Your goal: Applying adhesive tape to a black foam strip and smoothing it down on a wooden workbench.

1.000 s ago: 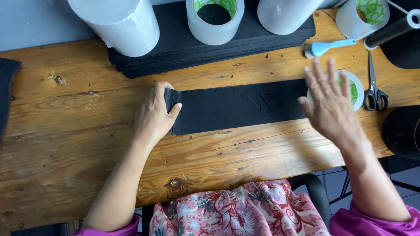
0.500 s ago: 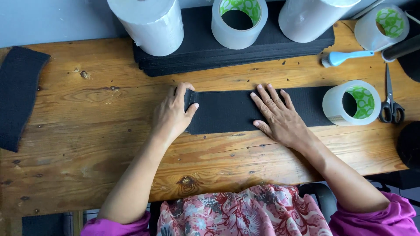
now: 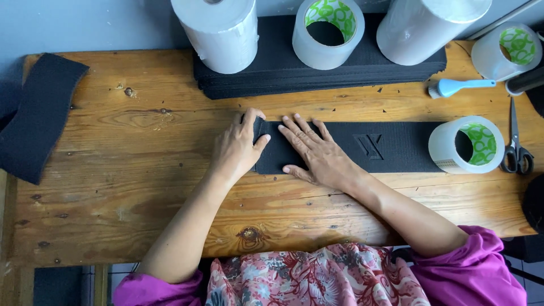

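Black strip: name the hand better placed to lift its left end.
Left. The left hand already rests on the black strip's left end, thumb on top; the right hand lies flat further along it.

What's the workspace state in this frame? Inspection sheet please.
Surface: worn wooden table, knots and dark specks.
Job's things: long black fabric strip lying flat; tape roll sits at its right end.
Clutter: stack of black strips at the back carrying two white rolls and a tape roll; blue brush; scissors; loose black piece over the left edge.
Hands: left hand grips the strip's left end; right hand pressed flat on it.
Cables: nothing seen.
Surroundings: grey wall behind; floral cloth on the lap.
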